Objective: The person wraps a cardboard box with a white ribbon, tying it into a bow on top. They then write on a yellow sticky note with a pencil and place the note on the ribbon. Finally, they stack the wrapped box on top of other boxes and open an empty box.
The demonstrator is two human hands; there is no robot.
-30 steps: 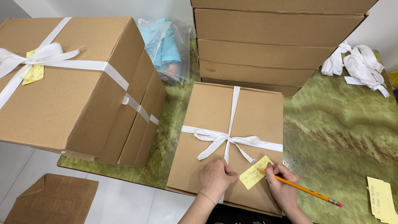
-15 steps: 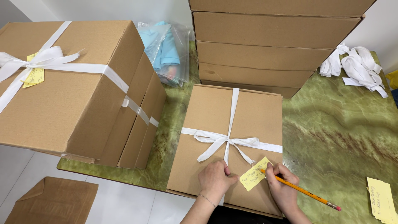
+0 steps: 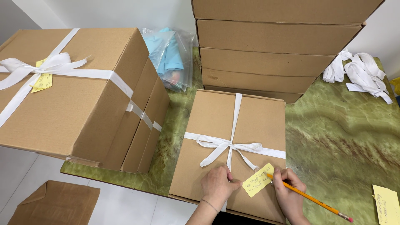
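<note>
Since 1 second ago I see little change: my right hand keeps its closed grip on the yellow pencil at the yellow sticky note, while my left hand, loosely curled and holding nothing, still steadies the flat ribbon-tied brown cardboard box.

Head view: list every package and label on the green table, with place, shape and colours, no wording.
Flat brown cardboard box with white ribbon bow: front centre, left hand resting on it.
Yellow sticky note: on that box, beside the right hand holding a yellow pencil.
Large brown ribboned carton: left, with a yellow tag.
Stack of plain brown boxes: rear centre.
Clear bag of blue items: between them.
Yellow notes: right edge.
</note>
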